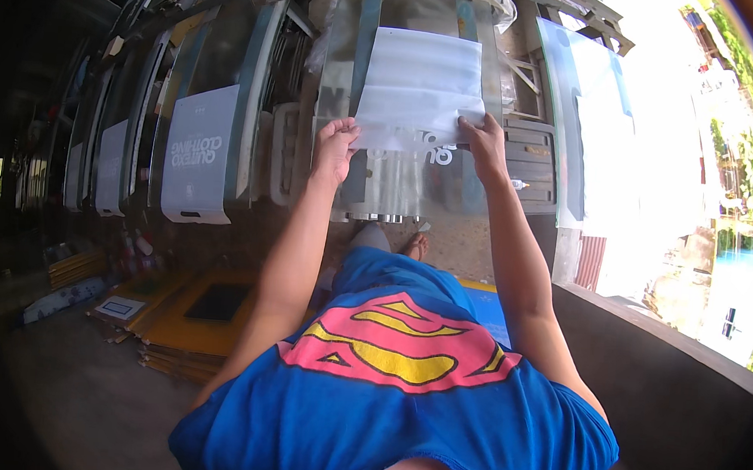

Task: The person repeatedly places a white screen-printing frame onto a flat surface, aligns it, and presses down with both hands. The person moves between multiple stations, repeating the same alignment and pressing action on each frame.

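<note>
A thin white plastic bag [421, 70] lies spread over a glass plate [470, 189], with a crease across its nearer half. My left hand [336, 144] pinches its near left corner. At the near right corner, my right hand [483, 142] grips the edge between thumb and fingers. White printed lettering shows at the bag's near edge, partly covered by it. Further left, another white bag [196, 159] with grey print and a dark handle slot rests flat on its own glass plate.
More white bags [112, 163] lie on plates along the left. On the right stands another glass-topped station [565, 117] beside a low wall [647, 325]. Yellow-framed flat panels [173, 326] are stacked on the floor at left. A small white bottle [519, 184] lies right of my right wrist.
</note>
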A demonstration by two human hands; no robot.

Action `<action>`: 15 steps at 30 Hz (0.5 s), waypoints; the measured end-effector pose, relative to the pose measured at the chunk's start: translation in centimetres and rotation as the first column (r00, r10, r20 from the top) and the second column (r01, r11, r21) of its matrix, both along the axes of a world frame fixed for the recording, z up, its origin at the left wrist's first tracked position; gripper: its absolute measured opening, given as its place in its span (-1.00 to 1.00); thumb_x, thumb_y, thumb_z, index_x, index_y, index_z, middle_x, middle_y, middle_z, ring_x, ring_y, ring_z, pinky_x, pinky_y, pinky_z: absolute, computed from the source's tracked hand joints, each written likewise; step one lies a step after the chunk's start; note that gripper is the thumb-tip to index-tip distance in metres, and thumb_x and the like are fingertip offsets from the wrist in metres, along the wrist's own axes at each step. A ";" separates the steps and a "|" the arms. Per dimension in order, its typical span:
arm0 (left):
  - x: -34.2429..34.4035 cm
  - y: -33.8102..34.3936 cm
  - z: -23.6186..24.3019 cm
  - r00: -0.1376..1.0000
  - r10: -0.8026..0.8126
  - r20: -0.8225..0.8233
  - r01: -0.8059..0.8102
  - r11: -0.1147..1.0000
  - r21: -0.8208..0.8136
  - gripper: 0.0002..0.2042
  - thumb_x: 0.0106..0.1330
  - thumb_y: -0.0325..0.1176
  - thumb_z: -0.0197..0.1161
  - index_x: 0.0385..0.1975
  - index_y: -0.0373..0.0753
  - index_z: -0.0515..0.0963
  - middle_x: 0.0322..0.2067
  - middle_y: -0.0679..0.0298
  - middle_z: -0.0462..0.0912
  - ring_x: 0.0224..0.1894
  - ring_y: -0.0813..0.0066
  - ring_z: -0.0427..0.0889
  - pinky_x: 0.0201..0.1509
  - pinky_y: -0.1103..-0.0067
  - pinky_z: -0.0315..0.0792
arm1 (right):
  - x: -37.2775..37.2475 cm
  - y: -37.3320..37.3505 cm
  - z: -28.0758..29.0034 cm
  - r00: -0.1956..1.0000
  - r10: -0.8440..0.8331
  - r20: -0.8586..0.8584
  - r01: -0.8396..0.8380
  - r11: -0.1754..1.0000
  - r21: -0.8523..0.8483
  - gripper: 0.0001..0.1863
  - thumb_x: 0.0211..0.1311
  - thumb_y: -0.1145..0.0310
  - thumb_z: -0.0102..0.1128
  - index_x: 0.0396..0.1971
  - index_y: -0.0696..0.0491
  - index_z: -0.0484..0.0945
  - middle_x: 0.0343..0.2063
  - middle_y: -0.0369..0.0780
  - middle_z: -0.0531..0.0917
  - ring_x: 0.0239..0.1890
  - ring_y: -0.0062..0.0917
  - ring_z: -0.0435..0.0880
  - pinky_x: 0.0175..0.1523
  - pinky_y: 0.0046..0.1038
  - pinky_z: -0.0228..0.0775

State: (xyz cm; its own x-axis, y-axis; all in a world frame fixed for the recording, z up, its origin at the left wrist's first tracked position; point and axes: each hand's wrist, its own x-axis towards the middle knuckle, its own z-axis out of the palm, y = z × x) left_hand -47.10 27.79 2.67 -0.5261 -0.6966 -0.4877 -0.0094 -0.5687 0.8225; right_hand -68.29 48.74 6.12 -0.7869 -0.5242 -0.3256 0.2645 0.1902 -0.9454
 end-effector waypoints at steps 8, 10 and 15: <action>6.7 8.0 -2.7 0.968 0.086 0.237 -0.030 0.972 -0.232 -0.63 0.29 -0.55 0.43 0.04 -0.37 0.47 -0.27 0.21 0.67 -0.29 0.47 0.67 -0.26 0.58 0.55 | 5.6 7.7 -3.6 0.974 0.090 -0.207 -0.046 0.976 0.212 -0.30 0.14 0.50 0.38 0.32 0.23 0.38 -0.26 -0.07 0.75 -0.44 -0.46 0.77 -0.44 -0.46 0.56; 7.8 9.5 -1.5 0.945 0.100 0.311 -0.033 0.976 -0.214 -0.65 0.28 -0.52 0.45 -0.01 -0.37 0.49 -0.26 0.20 0.69 -0.29 0.48 0.68 -0.30 0.56 0.55 | 7.0 8.7 -1.3 0.978 0.131 -0.164 -0.082 0.958 0.273 -0.29 0.13 0.52 0.39 0.33 0.21 0.38 -0.25 -0.05 0.76 -0.41 -0.43 0.80 -0.46 -0.46 0.55; 9.3 11.4 -2.0 0.941 0.171 0.292 -0.105 0.968 -0.227 -0.77 0.28 -0.49 0.46 -0.17 -0.33 0.53 -0.30 0.18 0.72 -0.35 0.49 0.70 -0.46 0.59 0.55 | 8.7 10.0 -0.2 0.962 0.179 -0.207 -0.086 0.915 0.394 -0.37 0.18 0.42 0.38 0.27 0.20 0.45 -0.41 -0.09 0.76 -0.47 -0.44 0.81 -0.50 -0.45 0.55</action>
State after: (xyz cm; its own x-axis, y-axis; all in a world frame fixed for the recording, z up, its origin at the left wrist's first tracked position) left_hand -37.76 39.19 0.71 -0.2653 -0.8536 -0.4484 -0.2133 -0.4016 0.8906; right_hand -59.60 58.72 5.97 -0.7966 -0.5031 -0.3351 -0.0082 0.5633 -0.8262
